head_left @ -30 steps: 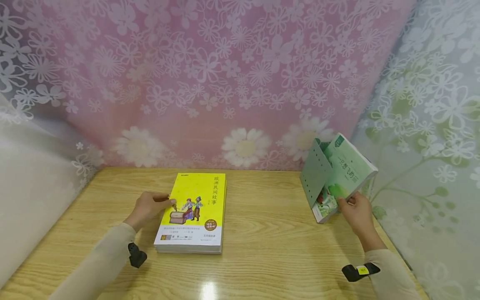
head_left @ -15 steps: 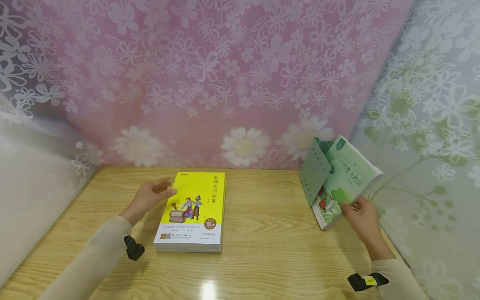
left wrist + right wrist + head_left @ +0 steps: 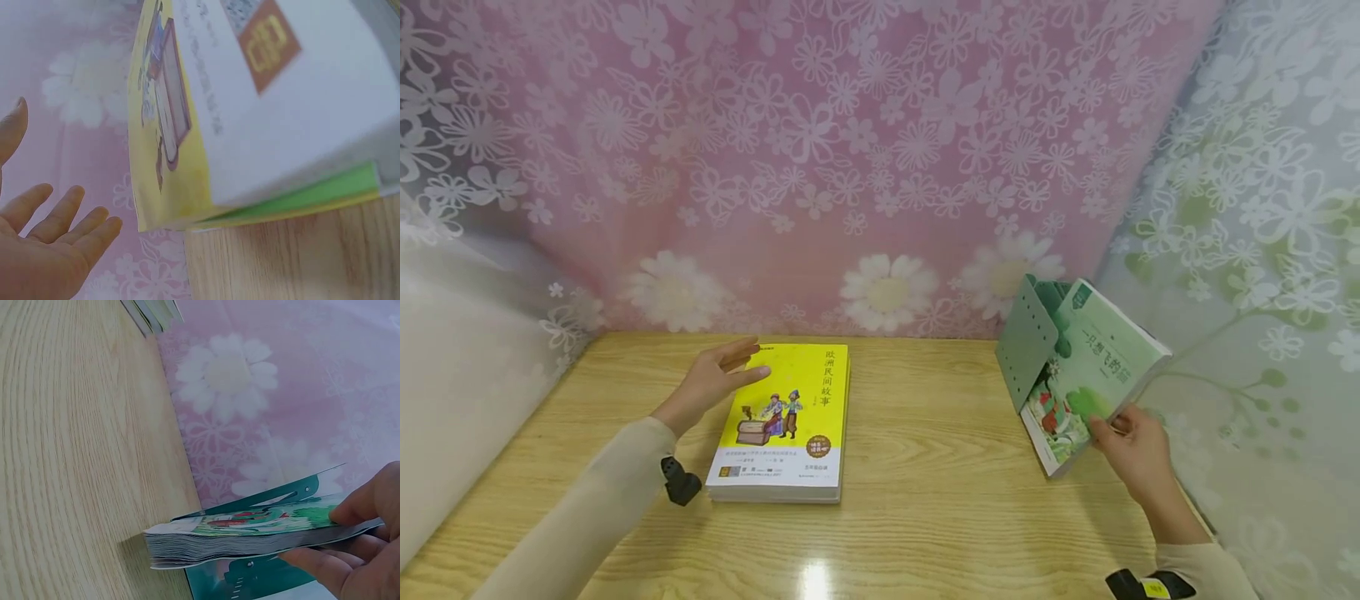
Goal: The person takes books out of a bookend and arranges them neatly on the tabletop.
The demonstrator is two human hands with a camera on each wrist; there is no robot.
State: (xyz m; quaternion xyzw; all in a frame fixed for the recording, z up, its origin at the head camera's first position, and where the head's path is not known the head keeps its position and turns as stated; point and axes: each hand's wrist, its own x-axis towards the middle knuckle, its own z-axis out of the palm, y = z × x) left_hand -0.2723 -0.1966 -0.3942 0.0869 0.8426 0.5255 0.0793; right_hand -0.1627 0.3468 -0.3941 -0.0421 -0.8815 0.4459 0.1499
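Observation:
At the right, my right hand (image 3: 1135, 446) pinches the near edge of a green book (image 3: 1093, 367), thumb on the cover and fingers beneath. The book is tilted and partly inside a green bookend (image 3: 1026, 346); the right wrist view shows its page edges (image 3: 206, 549) towards me. My left hand (image 3: 711, 383) hovers by the upper left of a yellow-covered book (image 3: 786, 417), fingers spread and holding nothing. This yellow book lies flat on top of a stack. In the left wrist view, a green-edged book (image 3: 312, 194) shows beneath it.
The wooden table (image 3: 925, 467) reaches back to a pink flowered curtain (image 3: 820, 167). A pale flowered curtain (image 3: 1262, 333) hangs close on the right, beside the bookend. Another pale sheet (image 3: 467, 367) hangs on the left.
My right hand has drawn the green book towards me and slightly right, part-way out of the bookend. My left hand has lifted off the yellow book's left edge and moved up and rightward.

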